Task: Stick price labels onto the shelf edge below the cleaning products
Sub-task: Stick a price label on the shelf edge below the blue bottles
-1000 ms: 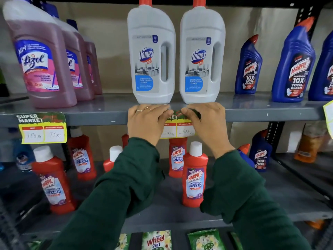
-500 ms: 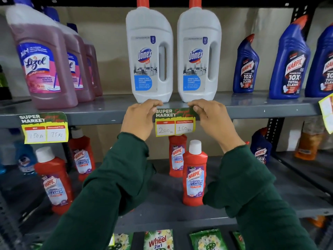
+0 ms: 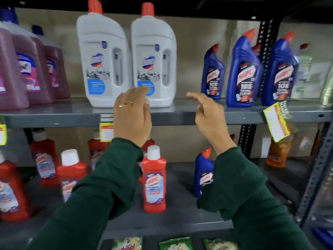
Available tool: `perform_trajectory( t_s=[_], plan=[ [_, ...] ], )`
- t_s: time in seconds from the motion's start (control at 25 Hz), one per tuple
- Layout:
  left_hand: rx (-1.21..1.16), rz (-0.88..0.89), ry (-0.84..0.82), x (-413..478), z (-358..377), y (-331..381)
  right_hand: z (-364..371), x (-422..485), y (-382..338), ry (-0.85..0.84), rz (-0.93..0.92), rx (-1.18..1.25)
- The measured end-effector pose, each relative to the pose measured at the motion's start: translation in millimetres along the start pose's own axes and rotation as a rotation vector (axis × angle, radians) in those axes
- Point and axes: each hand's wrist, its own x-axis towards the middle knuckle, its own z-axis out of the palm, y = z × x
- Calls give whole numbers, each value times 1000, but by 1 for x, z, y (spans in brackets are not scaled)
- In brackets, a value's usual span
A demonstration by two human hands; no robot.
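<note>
A person in green sleeves faces a shelf of cleaning bottles. Both hands are raised, loose and empty. The left hand point(image 3: 132, 114) half covers a yellow price label point(image 3: 106, 129) stuck on the grey shelf edge point(image 3: 180, 118) under two white bottles point(image 3: 126, 58). The right hand point(image 3: 210, 116), fingers spread, is clear of the edge. Further right of it, another label point(image 3: 276, 121) hangs crooked below the blue bottles point(image 3: 245, 69), likely needing attention next.

Grey metal shelf edge point(image 3: 180, 119), glossy plastic white bottles point(image 3: 103, 62), paper price label point(image 3: 106, 130)
</note>
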Motion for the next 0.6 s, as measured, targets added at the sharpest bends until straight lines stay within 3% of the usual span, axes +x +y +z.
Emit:
perform_trajectory(
  t_s=[0.12, 0.24, 0.36, 0.44, 0.6],
  plan=[
    [-40, 115, -94, 7, 58, 68, -60, 0, 51, 124, 1, -205],
    [-33, 147, -204, 8, 117, 128, -114, -7, 102, 237, 146, -436],
    [86, 162, -270, 0, 163, 168, -144, -19, 137, 204, 354, -566],
    [180, 141, -260, -6, 178, 177, -151, -25, 147, 153, 440, -528],
    [304, 181, -138, -12, 189, 169, -156, -29, 160, 154, 368, -241]
  ],
)
